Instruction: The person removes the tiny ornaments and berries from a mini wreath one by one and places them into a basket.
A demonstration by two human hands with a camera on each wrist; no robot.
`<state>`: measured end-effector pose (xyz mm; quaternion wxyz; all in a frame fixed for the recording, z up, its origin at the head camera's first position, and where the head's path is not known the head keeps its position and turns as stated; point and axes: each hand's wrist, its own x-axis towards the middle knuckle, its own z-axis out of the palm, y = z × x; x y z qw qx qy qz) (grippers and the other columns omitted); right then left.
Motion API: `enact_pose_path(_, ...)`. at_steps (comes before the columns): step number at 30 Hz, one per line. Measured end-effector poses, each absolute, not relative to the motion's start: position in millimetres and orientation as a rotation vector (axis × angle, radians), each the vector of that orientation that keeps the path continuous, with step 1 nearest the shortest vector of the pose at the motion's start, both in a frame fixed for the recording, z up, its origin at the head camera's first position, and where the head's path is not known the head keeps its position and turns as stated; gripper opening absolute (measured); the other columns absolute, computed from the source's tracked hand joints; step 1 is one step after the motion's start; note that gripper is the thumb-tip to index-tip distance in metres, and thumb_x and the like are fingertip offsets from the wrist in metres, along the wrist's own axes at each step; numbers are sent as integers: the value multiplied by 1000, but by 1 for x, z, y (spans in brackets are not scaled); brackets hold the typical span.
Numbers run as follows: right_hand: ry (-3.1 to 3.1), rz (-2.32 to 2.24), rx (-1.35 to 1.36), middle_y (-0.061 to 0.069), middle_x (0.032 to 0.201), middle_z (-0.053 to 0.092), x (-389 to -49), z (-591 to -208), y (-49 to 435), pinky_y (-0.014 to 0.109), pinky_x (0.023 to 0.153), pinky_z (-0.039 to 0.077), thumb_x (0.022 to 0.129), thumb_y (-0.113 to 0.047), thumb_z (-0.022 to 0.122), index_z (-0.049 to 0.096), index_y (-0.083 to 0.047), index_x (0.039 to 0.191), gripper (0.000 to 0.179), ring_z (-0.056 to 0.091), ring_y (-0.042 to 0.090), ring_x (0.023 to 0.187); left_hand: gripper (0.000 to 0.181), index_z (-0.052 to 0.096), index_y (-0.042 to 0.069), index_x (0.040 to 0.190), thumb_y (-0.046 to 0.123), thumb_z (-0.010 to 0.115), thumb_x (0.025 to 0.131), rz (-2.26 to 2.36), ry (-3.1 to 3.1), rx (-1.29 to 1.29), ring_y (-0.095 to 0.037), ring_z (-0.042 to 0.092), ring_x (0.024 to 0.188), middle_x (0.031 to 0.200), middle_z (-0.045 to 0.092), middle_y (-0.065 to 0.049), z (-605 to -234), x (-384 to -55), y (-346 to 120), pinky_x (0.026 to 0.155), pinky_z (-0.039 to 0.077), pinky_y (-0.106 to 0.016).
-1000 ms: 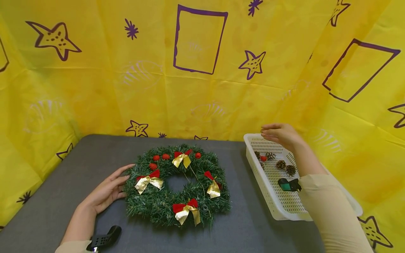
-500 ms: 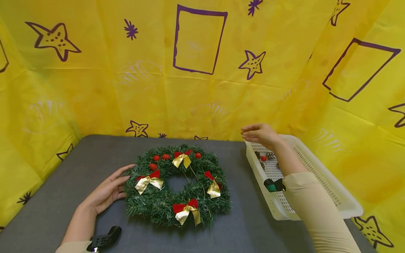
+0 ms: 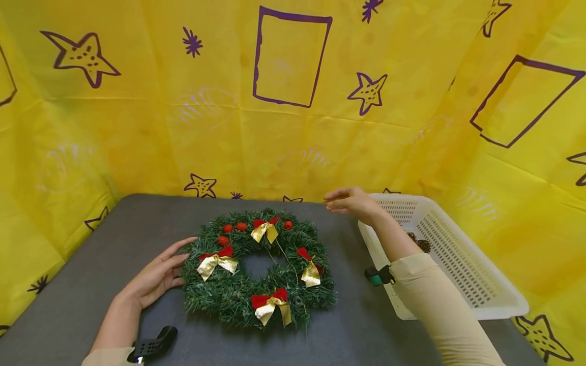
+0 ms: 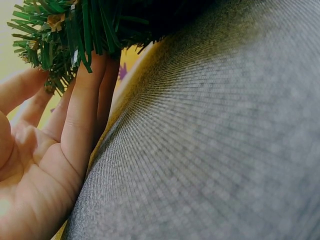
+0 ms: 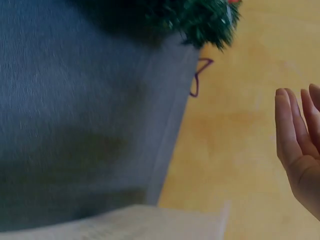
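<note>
A green wreath (image 3: 220, 292) with red-and-gold bows and several red berries lies on the grey table. My left hand (image 3: 157, 274) rests against its left edge. In the left wrist view, the fingers (image 4: 82, 112) are straight, their tips hidden among the wreath's green needles (image 4: 92, 30). My right hand (image 3: 354, 203) hangs in the air between the wreath and the white basket (image 3: 462, 259), touching neither. The right wrist view shows that hand's fingers (image 5: 285, 122) held straight and close together, cut off by the frame edge. Whether anything small sits between fingers and thumb is hidden.
Pinecones (image 3: 422, 244) lie inside the basket, partly behind my right forearm. A yellow patterned cloth (image 3: 220, 127) hangs behind and beside the grey table (image 3: 151, 218). A thin beaded string (image 3: 280, 249) runs over the wreath.
My right hand has moved left, from above the basket to the space just right of the wreath's far side. The left hand and the wreath have stayed in place.
</note>
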<state>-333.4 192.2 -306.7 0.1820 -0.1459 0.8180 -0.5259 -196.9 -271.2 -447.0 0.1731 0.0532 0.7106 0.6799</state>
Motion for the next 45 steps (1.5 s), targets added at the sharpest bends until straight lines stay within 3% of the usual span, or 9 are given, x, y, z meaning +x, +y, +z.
enact_pose_path(7, 2300, -1471, -434, 30, 139, 53, -331, -323, 169, 42, 104, 49, 96, 0, 58, 53, 11, 134, 40, 65, 27, 116, 58, 11, 33, 160, 38, 37, 108, 1924, 2017, 150, 13, 52, 111, 165, -22, -15, -448, -197, -271, 95, 44, -37)
enact_pose_path(12, 2283, -1454, -463, 31, 138, 53, -332, -332, 157, 45, 106, 48, 97, 0, 58, 53, 11, 135, 40, 64, 28, 117, 58, 10, 33, 160, 39, 37, 108, 1916, 2028, 155, 15, 49, 111, 165, -21, -15, -448, -197, -271, 98, 44, -40)
enact_pose_path(21, 2322, -1368, -510, 28, 137, 57, -331, -337, 141, 40, 104, 50, 97, -6, 61, 59, 3, 131, 36, 60, 36, 124, 57, 11, 33, 160, 37, 36, 108, 1921, 2026, 178, 11, 53, 111, 165, -23, -16, -446, -198, -271, 94, 44, -37)
enact_pose_path(31, 2365, -1244, -585, 21, 130, 65, -334, -345, 125, 35, 93, 56, 95, -7, 65, 64, 2, 125, 32, 68, 25, 110, 57, 10, 33, 160, 38, 36, 109, 1912, 2037, 168, 9, 51, 112, 165, -23, -15, -447, -198, -271, 94, 44, -38)
enact_pose_path(37, 2377, -1215, -565, 18, 128, 66, -335, -352, 120, 34, 95, 55, 95, -7, 65, 67, -1, 122, 29, 68, 24, 109, 58, 11, 34, 160, 39, 37, 108, 1911, 2041, 146, 9, 49, 113, 165, -22, -14, -448, -198, -271, 95, 44, -38)
enact_pose_path(42, 2415, -1161, -585, 16, 126, 68, -337, -357, 118, 35, 96, 54, 94, -10, 66, 68, -4, 122, 28, 67, 23, 109, 58, 11, 34, 160, 39, 37, 108, 1901, 2058, 135, -2, 47, 124, 165, -21, -15, -447, -198, -271, 96, 44, -38)
enact_pose_path(45, 2460, -1123, -583, 14, 125, 69, -337, -360, 117, 36, 96, 53, 94, -12, 67, 69, -6, 121, 28, 67, 24, 109, 57, 12, 34, 160, 39, 36, 108, 1900, 2063, 140, -2, 46, 124, 165, -21, -16, -448, -198, -271, 97, 44, -39)
